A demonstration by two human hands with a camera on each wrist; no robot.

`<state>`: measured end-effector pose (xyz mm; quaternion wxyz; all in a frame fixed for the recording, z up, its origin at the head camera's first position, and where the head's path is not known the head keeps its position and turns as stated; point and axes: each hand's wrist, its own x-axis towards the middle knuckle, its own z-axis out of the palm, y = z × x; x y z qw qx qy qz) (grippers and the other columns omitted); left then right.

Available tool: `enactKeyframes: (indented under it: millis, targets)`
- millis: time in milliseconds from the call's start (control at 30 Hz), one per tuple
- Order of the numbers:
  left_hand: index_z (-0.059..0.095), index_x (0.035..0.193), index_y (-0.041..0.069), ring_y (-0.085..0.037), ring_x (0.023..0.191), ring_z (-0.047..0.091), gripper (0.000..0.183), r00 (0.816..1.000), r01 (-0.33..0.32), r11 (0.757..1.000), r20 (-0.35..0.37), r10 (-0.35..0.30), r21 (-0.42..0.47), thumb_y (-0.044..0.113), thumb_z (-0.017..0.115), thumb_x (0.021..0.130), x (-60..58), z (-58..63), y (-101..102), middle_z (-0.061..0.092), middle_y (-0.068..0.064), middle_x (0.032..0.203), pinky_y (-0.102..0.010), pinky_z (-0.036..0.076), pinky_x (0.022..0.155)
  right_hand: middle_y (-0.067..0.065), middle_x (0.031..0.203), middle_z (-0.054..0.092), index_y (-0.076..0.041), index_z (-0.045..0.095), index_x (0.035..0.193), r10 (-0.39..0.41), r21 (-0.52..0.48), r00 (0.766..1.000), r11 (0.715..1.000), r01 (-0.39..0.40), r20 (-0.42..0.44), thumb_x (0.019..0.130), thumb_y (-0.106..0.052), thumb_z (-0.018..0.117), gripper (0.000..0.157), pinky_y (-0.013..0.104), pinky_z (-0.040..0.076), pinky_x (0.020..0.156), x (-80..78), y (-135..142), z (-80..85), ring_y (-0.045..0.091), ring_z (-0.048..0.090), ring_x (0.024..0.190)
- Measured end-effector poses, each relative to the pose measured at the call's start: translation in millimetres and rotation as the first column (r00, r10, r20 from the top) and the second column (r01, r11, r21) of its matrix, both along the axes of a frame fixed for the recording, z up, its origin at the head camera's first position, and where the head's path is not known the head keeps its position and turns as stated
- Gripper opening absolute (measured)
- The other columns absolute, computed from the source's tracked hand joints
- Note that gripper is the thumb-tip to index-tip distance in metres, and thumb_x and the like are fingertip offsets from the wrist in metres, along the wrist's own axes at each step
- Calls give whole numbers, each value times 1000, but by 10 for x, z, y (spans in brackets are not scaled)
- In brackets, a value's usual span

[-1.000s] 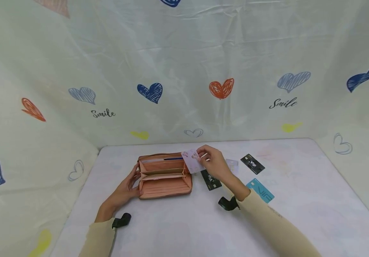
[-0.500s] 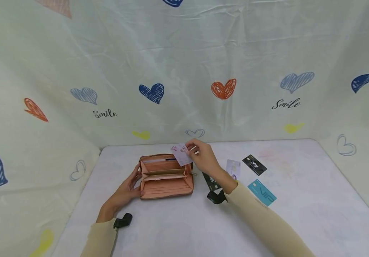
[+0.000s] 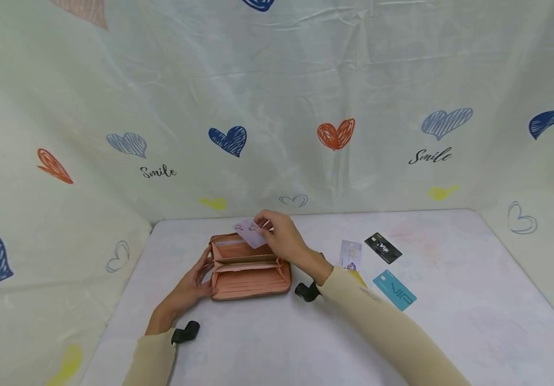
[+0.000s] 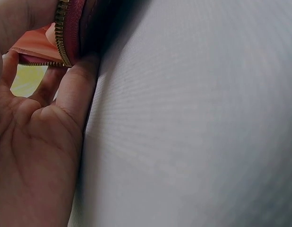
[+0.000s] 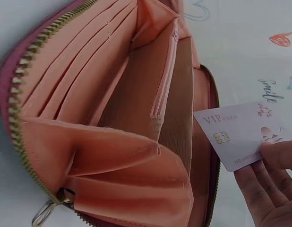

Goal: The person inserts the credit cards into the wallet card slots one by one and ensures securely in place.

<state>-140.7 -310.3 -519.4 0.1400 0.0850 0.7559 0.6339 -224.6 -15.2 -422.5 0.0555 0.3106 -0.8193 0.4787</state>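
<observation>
A pink zip-around wallet [image 3: 250, 281] lies unzipped on the table, its slots and inner pockets spread. My left hand [image 3: 192, 284] grips its left end, and in the left wrist view fingers [image 4: 77, 90] reach along the zipper edge. Between thumb and fingers, my right hand [image 3: 281, 236] pinches a pale pink VIP card [image 3: 251, 232] by its right end. The card is tilted over the wallet's far compartment. In the right wrist view, its free corner is right at the rear pocket's edge, printed chip [image 5: 221, 137] showing.
Right of the wallet lie a lilac card [image 3: 351, 254], a black VIP card [image 3: 383, 247] and a teal VIP card [image 3: 394, 289]. A yellow card corner [image 3: 357, 277] shows beside the right sleeve. Behind the table hangs a heart-printed sheet [image 3: 277, 161].
My right hand has carried the pale pink card leftward over the wallet's back. The right forearm now covers the black card near the wallet and uncovers the lilac one. The left hand stays put.
</observation>
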Motion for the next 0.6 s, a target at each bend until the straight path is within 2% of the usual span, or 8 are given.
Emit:
enactKeyframes:
  millis: [300, 600]
  targets:
    - [-3, 171, 21, -49, 160, 0, 116, 1000, 9, 1000, -8, -9, 5, -2, 78, 92, 2, -1, -7, 5, -29, 169, -8, 37, 102, 10, 112, 74, -4, 70, 115, 63, 115, 995, 992, -55, -74, 100, 6, 66, 19, 28, 58, 85, -71, -175, 41, 23, 72, 99]
    - [-2, 172, 22, -46, 161, 0, 116, 1000, 2, 1000, 8, -2, -2, -1, 78, 92, 14, 20, -3, 3, -28, 171, -9, 37, 102, 11, 115, 73, -4, 71, 117, 89, 192, 994, 979, -74, -68, 101, 8, 64, 22, 32, 58, 89, -130, -257, 42, 23, 72, 105]
